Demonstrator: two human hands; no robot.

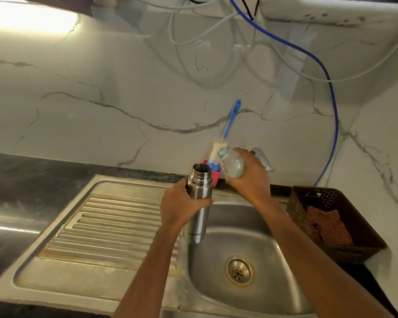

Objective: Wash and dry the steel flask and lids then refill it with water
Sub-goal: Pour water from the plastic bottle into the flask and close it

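The steel flask [199, 189] is being held upright and uncapped at frame centre over the sink [216, 283], the left hand's [182, 208] grip clamped round it. The clear bottle [233, 168], being clasped in the right hand's [253, 180] grip, should be tipped squarely above the flask's mouth.

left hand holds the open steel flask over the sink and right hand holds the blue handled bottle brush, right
Not quite: in the head view the right hand grips a clear plastic bottle, not the blue-handled bottle brush, which stands in the red holder behind. The left hand does hold the open steel flask over the steel sink.
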